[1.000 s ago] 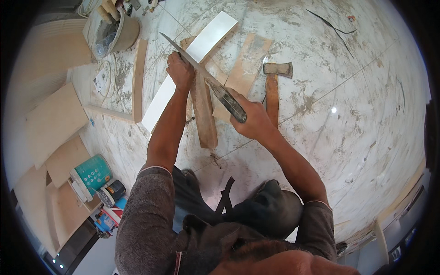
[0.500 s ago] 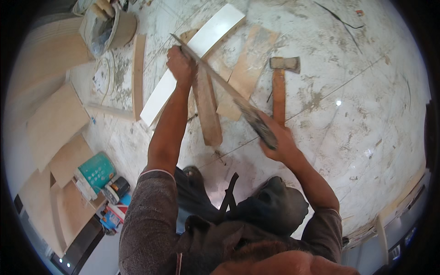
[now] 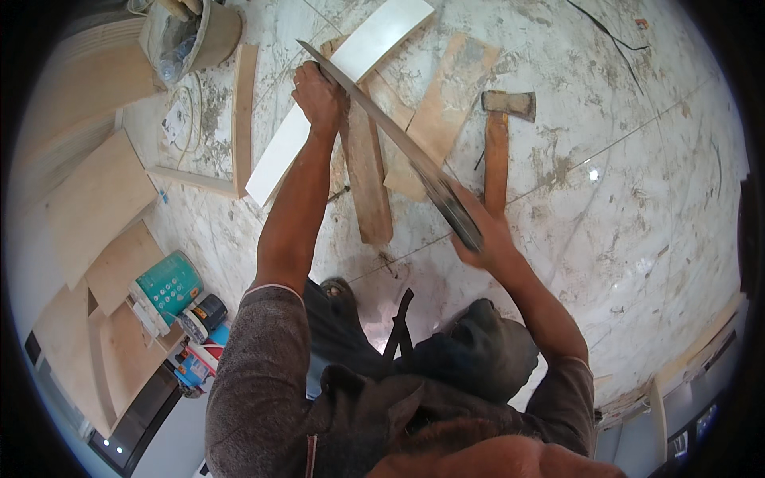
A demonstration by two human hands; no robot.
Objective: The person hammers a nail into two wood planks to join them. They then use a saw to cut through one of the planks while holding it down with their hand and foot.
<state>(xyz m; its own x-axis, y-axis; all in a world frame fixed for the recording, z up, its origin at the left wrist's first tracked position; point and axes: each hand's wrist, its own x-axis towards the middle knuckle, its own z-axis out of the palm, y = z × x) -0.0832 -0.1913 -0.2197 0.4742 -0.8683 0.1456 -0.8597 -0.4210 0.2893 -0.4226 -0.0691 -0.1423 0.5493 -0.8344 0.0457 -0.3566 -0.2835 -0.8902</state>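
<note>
A handsaw (image 3: 385, 122) slants across the middle of the view, its handle in my right hand (image 3: 484, 233), whose fingers are wrapped round it. The blade crosses over a long white board (image 3: 389, 37) that lies at a slant on the floor. At the blade's far end my left hand (image 3: 317, 94) is closed on the white board, right beside the saw. Under the board runs a rough wooden block (image 3: 368, 187). The cutting edge where it meets the board is partly hidden.
A hatchet (image 3: 496, 155) lies just beyond my right hand. Thin plywood pieces (image 3: 450, 107) lie beside the saw. At left are a wooden frame (image 3: 243, 119), a bucket (image 3: 215, 36), plywood sheets (image 3: 100, 203) and a green container (image 3: 171, 287). A dark cable (image 3: 610, 36) lies far right.
The view has shifted slightly, so the floor things sit a little differently. The saw remains in my right hand across the white board, and my left hand keeps its place on the board.
</note>
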